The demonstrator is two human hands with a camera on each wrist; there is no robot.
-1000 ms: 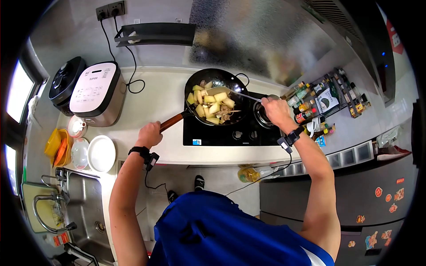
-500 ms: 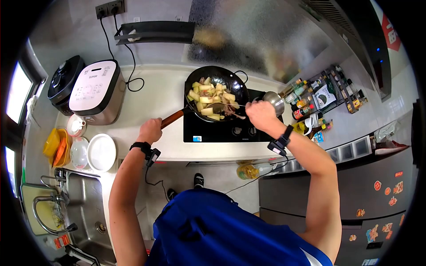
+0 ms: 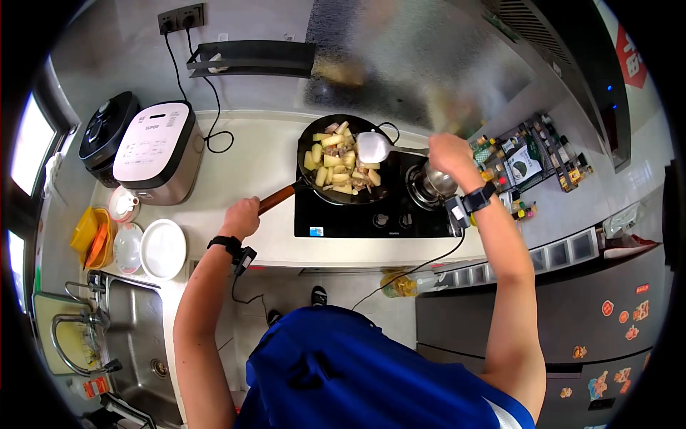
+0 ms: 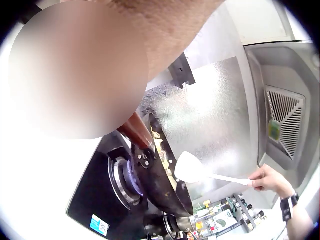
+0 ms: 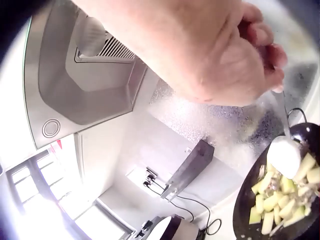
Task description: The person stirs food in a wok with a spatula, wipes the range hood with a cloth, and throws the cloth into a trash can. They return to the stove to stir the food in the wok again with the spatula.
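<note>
In the head view my left hand (image 3: 241,218) grips the brown wooden handle (image 3: 277,199) of a black wok (image 3: 388,187), which sits over the left burner. Pale chunks and bits of what looks like meat (image 3: 333,161) lie in the wok. My right hand (image 3: 451,157) holds a metal spatula (image 3: 373,148) by its handle, the blade raised over the wok's right part. The left wrist view shows a blue flame (image 4: 133,179) beneath the wok (image 4: 156,187), and the right hand (image 4: 270,180) curled round the spatula's end. In the right wrist view the blade (image 5: 284,157) overlaps the food.
A metal vessel (image 3: 439,180) stands by the right burner, with seasoning bottles (image 3: 493,171) and a rack (image 3: 554,154) beyond. On the left are a rice cooker (image 3: 158,150), a black cooker (image 3: 107,136), a white plate (image 3: 163,249), yellow baskets (image 3: 87,227) and a sink (image 3: 139,336).
My right hand has moved up and to the right, lifting the spatula blade out of the food. The left hand stays on the handle; the wok has shifted slightly.
</note>
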